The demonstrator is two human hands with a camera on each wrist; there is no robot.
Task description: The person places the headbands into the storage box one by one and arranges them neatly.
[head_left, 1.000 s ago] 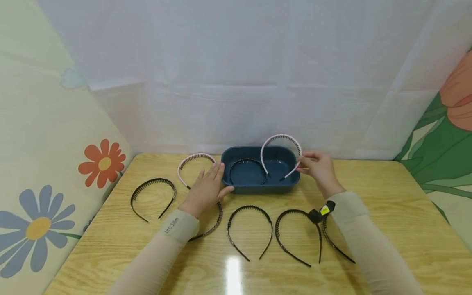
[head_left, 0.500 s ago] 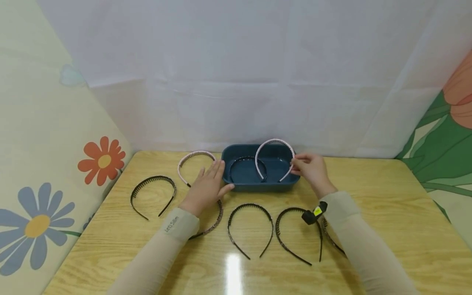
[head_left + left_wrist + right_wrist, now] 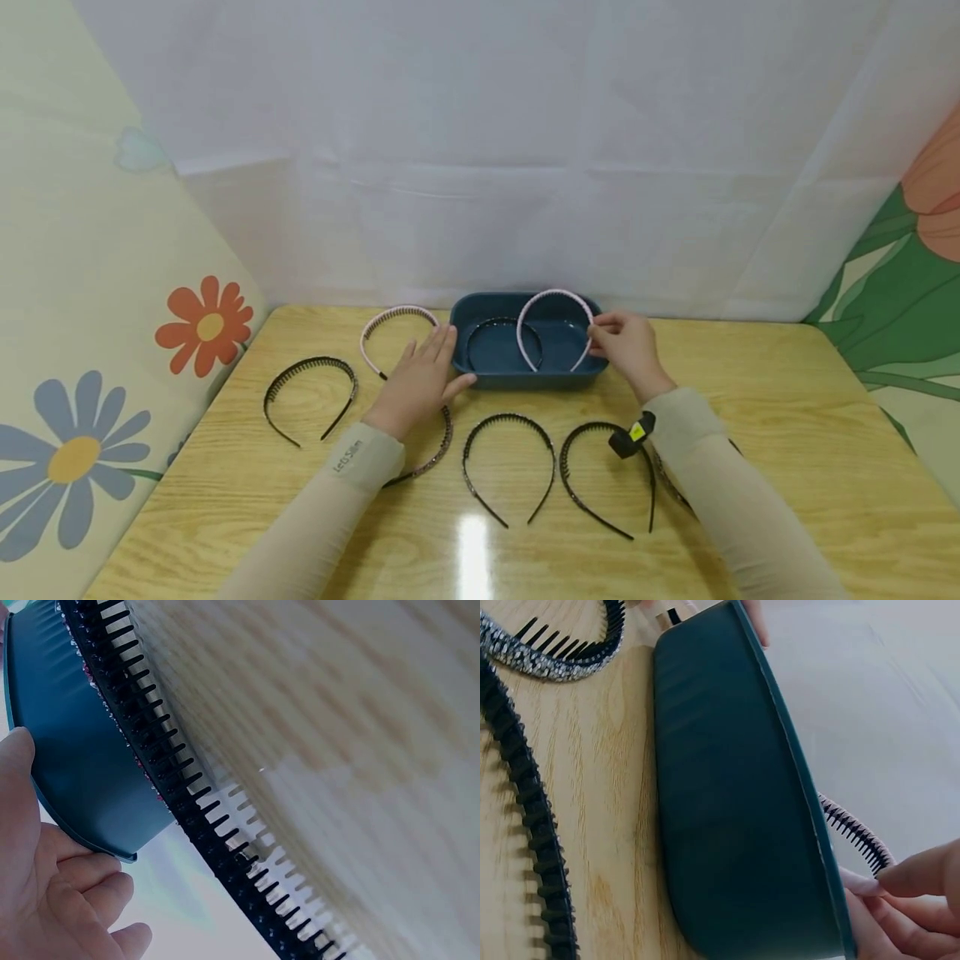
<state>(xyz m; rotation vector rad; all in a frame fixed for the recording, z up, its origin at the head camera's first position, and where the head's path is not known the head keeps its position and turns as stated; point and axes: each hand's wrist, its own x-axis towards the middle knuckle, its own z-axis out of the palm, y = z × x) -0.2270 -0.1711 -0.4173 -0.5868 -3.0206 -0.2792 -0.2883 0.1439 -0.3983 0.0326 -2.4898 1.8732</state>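
Observation:
My right hand (image 3: 628,348) pinches a pale pink toothed headband (image 3: 564,292) by its right side. The headband stands upright, its tips down inside a dark blue box (image 3: 536,382). A black headband (image 3: 501,320) lies in the box's left part, partly behind the pink one. At the box's left end, my left hand (image 3: 416,383) rests with fingers nearly straight, its thumb by the front rim. In the left wrist view the thumb (image 3: 19,754) touches the box's edge. Another pink headband (image 3: 393,312) and a sparkly dark headband (image 3: 444,442) lie partly hidden by the left hand and arm.
On the wooden table (image 3: 765,400) lie a black headband (image 3: 311,361) at the left and two more in front, a middle headband (image 3: 510,417) and a right headband (image 3: 566,467). Another dark headband (image 3: 670,483) is partly under the right sleeve. White cloth (image 3: 480,167) hangs behind.
My right hand has moved left and lowered the pink headband further into the box, over the black headband's right side. My left hand has stayed at the box's end.

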